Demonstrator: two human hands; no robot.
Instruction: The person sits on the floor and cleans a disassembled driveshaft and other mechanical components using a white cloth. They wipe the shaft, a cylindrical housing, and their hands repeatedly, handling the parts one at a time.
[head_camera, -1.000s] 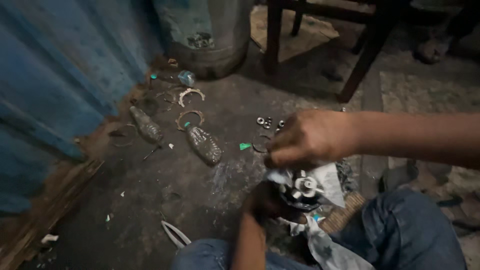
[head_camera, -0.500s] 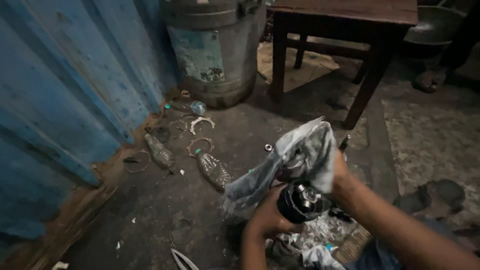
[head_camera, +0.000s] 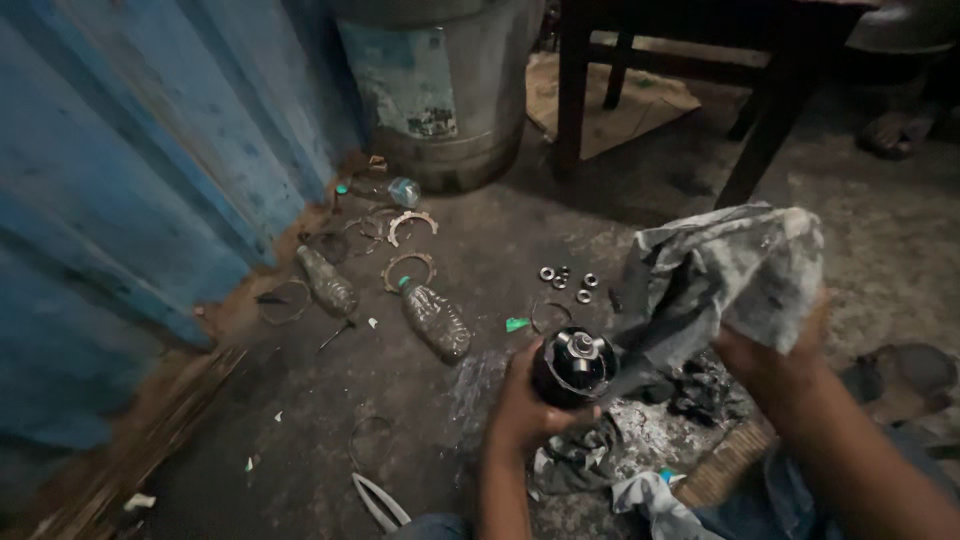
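The left hand (head_camera: 522, 405) is closed around a round black metal part (head_camera: 572, 367), gripping it from the left and below, near the centre of the scene above the floor (head_camera: 400, 400). The right hand (head_camera: 765, 350) is closed on a grey cloth (head_camera: 720, 275), held up just right of the part, with its lower fold reaching towards the part. On the floor beyond lie small nuts (head_camera: 565, 280), two plastic bottles (head_camera: 436, 322) and toothed rings (head_camera: 410, 225). A metal drum (head_camera: 440, 90) stands far left against a blue wall (head_camera: 130, 180).
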